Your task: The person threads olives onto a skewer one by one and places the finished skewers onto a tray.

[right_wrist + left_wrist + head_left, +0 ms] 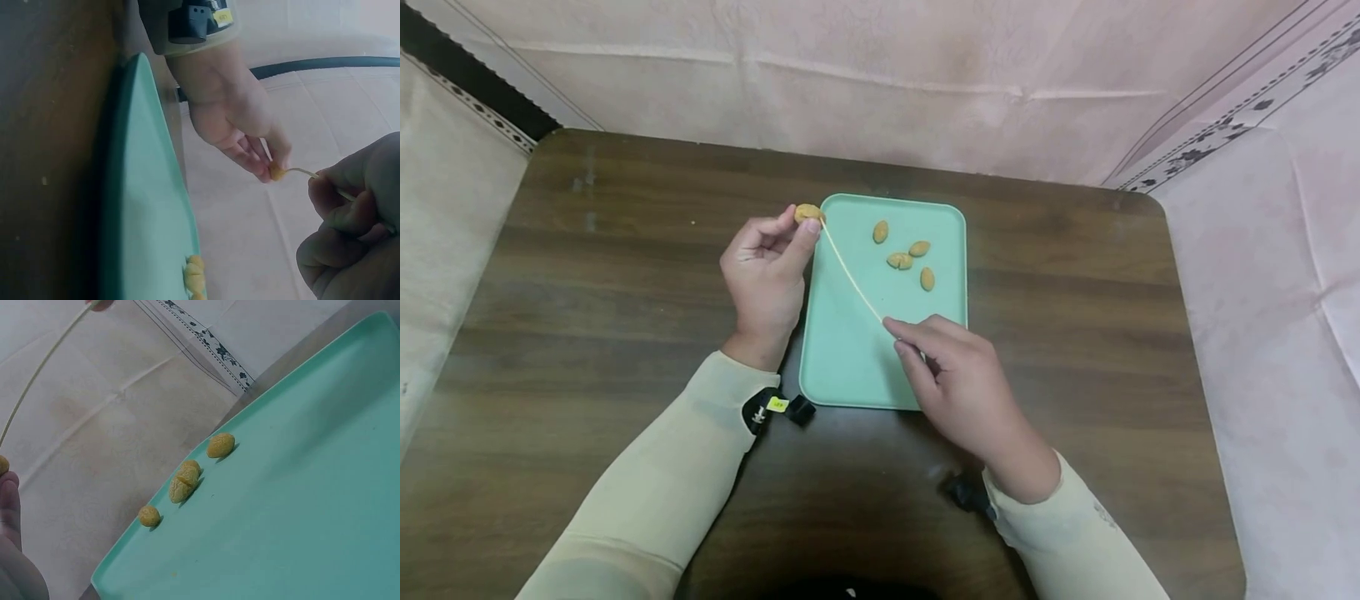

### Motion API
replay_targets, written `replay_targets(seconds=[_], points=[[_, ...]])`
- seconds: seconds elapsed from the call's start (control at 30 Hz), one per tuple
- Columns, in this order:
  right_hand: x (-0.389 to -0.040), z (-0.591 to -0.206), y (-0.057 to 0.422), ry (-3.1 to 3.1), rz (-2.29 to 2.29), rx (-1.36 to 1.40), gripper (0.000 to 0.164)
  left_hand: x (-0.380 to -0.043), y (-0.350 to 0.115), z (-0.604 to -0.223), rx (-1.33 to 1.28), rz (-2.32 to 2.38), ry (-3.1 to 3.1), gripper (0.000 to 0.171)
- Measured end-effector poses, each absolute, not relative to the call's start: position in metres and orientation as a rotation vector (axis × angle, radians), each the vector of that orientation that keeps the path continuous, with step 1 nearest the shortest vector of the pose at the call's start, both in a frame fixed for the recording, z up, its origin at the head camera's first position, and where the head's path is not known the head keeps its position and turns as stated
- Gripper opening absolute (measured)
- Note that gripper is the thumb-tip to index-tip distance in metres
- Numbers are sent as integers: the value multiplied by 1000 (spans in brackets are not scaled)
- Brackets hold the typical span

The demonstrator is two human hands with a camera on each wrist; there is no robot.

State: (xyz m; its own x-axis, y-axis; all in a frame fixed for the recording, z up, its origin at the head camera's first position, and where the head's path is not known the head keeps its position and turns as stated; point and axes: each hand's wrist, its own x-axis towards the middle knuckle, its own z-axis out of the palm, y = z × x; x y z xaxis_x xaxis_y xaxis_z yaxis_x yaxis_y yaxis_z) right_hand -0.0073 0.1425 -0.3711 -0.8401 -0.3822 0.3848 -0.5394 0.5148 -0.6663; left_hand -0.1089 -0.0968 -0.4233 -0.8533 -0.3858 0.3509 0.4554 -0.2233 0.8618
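Note:
My left hand pinches a wrinkled yellow-brown oval fruit-like piece between thumb and fingertips, over the tray's far left edge. From that piece a thin, pale, slightly bowed stick runs down to my right hand, which grips its other end between thumb and forefinger. Several similar pieces lie on the far half of the mint-green tray; one piece shows a groove across it in the left wrist view. How deep the stick goes into the held piece is hidden.
The tray rests on a dark wooden table. Pale cloth hangs behind the table and at both sides. A black wrist device with a yellow label sits on the left sleeve; another dark device is at the right wrist.

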Motion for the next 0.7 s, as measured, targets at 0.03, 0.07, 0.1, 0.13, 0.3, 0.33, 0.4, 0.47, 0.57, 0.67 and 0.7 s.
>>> replay_targets(seconds=[0.03,0.07,0.1,0.13,0.3,0.33,0.4,0.47,0.57,0.67,0.7], points=[[-7,-372,142,-2565,1228,789,31,-109,-97,-423,-89,-2103,-1516,19],[-8,-372,142,-2564,1227,787,31,-109,-97,-424,-93,-2097,-1519,19],[-8,-373,142,-2561,1229,781,31,-110,-97,-424,-101,-2087,-1525,19],[-8,-373,143,-2560,1232,771,31,-110,-98,-424,-111,-2074,-1534,19],[-9,-372,145,-2552,1250,722,32,-110,-97,-426,-112,-2047,-1542,18],[-9,-372,145,-2553,1251,717,32,-110,-96,-426,-106,-2046,-1536,18],[-9,-372,144,-2556,1254,714,31,-110,-95,-426,-99,-2042,-1522,17],[-9,-374,143,-2551,1264,714,31,-110,-94,-426,-98,-2034,-1509,16],[-9,-376,141,-2543,1273,707,30,-111,-94,-426,-112,-2014,-1512,16],[-10,-378,141,-2546,1261,686,30,-111,-94,-426,-125,-1996,-1526,17],[-10,-379,142,-2549,1255,678,30,-111,-93,-426,-128,-1991,-1529,17]])
